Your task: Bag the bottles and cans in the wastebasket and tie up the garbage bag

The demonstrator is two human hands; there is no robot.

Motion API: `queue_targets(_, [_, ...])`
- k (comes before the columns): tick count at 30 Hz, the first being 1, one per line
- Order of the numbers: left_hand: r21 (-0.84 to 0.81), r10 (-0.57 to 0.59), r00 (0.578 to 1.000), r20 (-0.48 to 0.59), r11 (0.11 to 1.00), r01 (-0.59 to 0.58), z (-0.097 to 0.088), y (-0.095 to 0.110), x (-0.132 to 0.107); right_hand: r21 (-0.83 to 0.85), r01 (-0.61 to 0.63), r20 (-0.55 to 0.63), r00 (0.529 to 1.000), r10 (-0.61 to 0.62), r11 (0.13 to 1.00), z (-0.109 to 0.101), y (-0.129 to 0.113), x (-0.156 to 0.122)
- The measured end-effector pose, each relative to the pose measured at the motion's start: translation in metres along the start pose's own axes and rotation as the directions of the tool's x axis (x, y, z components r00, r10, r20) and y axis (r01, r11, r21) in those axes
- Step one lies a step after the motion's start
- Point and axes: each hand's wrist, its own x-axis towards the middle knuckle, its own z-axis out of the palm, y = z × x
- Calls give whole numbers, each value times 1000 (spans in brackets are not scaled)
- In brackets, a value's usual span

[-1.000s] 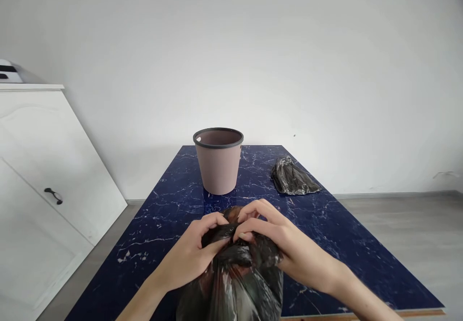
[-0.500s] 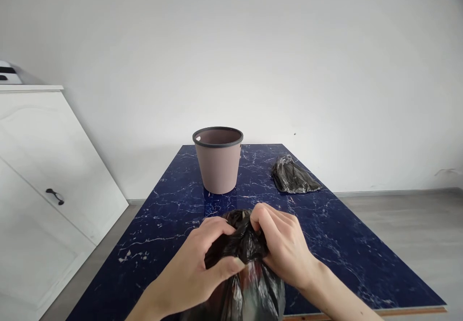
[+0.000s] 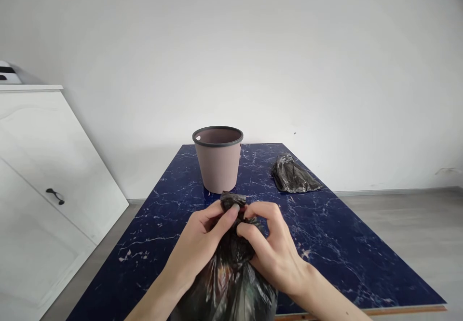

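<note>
A filled black trash bag [image 3: 235,294] is at the near edge of the table, its lower part cut off by the frame. Coloured contents show faintly through the thin plastic. My left hand [image 3: 202,239] pinches the gathered neck of the bag between thumb and fingers. On the other side my right hand [image 3: 273,246] grips the same twisted neck with bent fingers. Beyond the hands stands an upright pinkish-brown trash bin [image 3: 219,169] with a dark rim. Another black plastic bag [image 3: 292,174], crumpled and flat, lies to the right of the bin.
The blue marbled table [image 3: 152,248] runs back to a white wall [image 3: 260,56]. A white cabinet [image 3: 43,167] with a black handle stands at the left, with a white object [image 3: 9,73] on top. Grey floor shows on the right.
The bag's neck has been drawn together into a narrower, taller bunch. My left thumb has moved up onto it, and my right fingers have shifted round the neck.
</note>
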Motion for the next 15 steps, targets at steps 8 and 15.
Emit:
queue_targets(8, [43,34,987,-157,999,-27,-13,-19,0,90,136,109,983,-146,987,-15,3,-15])
queue_targets(15, [127,63,976,-210,991,-37,-25,-35,1,87,96,70,992,-102,992,-21,-10,-26])
